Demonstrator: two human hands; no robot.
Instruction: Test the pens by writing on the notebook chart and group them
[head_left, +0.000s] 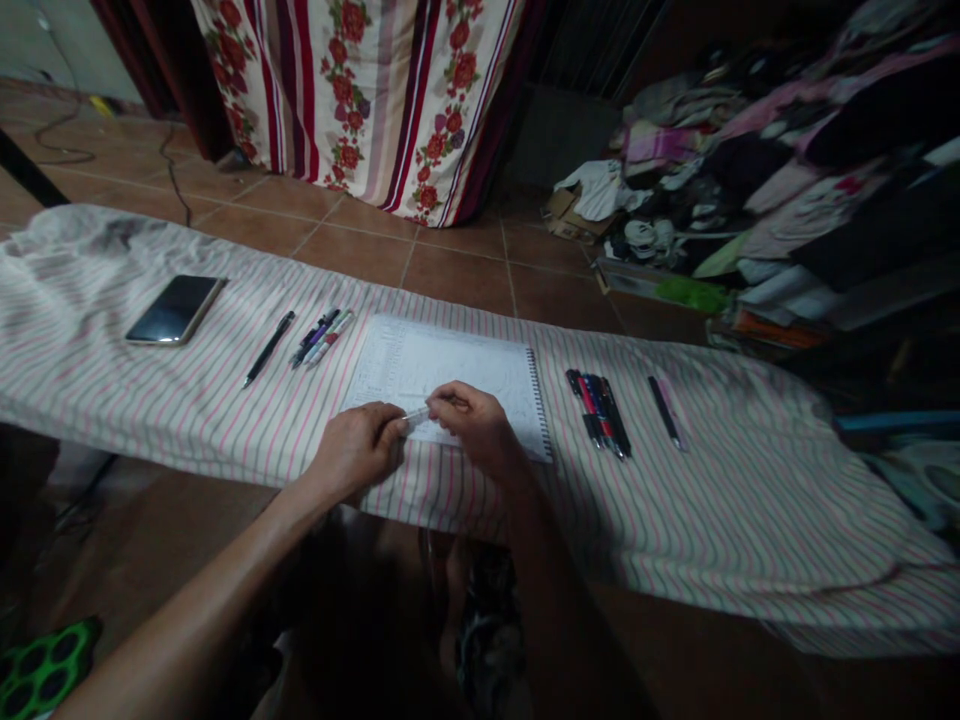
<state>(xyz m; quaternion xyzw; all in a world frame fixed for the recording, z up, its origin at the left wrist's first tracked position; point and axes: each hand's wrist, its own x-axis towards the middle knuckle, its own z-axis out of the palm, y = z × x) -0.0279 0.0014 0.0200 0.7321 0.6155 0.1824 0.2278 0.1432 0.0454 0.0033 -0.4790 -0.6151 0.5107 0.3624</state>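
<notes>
A pale pen-like object [416,414], its ends in the pinching grip of the left hand [361,443] and right hand [478,422] over the spiral notebook [480,365], could drop if either hold slackens.

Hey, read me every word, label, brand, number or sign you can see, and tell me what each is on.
No text can be read.
Notebook: faint marks on the page, too blurred to read.
Pens: any lettering is too small to read.
Held clear tube: too small to tell any print.
Phone: dark screen, nothing readable.
</notes>
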